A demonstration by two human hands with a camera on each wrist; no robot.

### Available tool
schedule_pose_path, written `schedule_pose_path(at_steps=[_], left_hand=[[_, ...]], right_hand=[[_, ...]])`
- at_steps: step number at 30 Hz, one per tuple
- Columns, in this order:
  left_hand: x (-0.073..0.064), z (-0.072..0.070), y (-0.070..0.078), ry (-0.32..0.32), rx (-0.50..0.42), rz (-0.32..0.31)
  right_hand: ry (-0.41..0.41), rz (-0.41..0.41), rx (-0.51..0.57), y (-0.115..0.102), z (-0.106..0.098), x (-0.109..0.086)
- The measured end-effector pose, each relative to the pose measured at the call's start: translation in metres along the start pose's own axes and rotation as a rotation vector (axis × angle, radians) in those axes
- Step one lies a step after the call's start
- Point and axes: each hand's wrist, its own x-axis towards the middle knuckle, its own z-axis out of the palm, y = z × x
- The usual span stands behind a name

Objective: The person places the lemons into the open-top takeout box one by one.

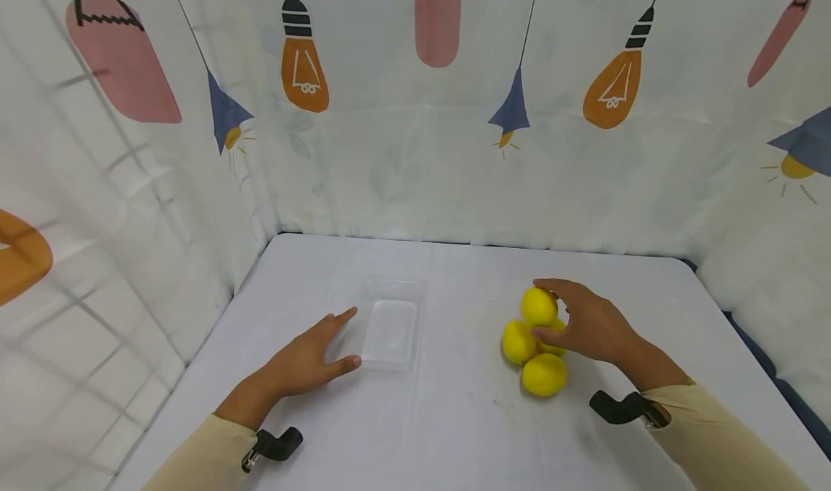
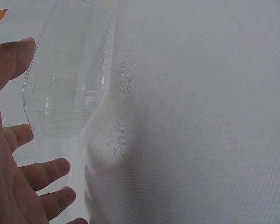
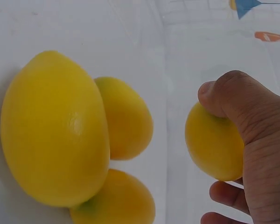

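From above, we are seeing both hands over a white table (image 1: 467, 433): the right hand (image 1: 594, 325) is pinching a yellow lemon (image 1: 537, 308) between thumb and fingers, while the left hand (image 1: 308, 357) is hovering beside a clear plastic tray (image 1: 389, 332). At the right wrist, we are spotting what the head view is hiding: a greenish patch peeking from beneath the thumb, with fingers showing below the fruit. At the left wrist, we are making out fingers fanning well apart, most of them hidden from above. The pinched lemon is sitting within the right hand's curve; three other lemons (image 1: 544, 376) are lying on its thumb side, one partly covered. Just off the left thumb and forefinger, the tray is lying; whether they are touching it, we are unable to tell.
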Motion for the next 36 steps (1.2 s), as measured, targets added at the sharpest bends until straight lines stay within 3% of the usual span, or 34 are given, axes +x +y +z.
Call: schedule_pose_path(at_steps=[36], left_hand=[[0.000,-0.001,0.000,-0.009,0.001,-0.021]], right_hand=[[0.005,-0.112,0.003,-0.060,0.034,0.039]])
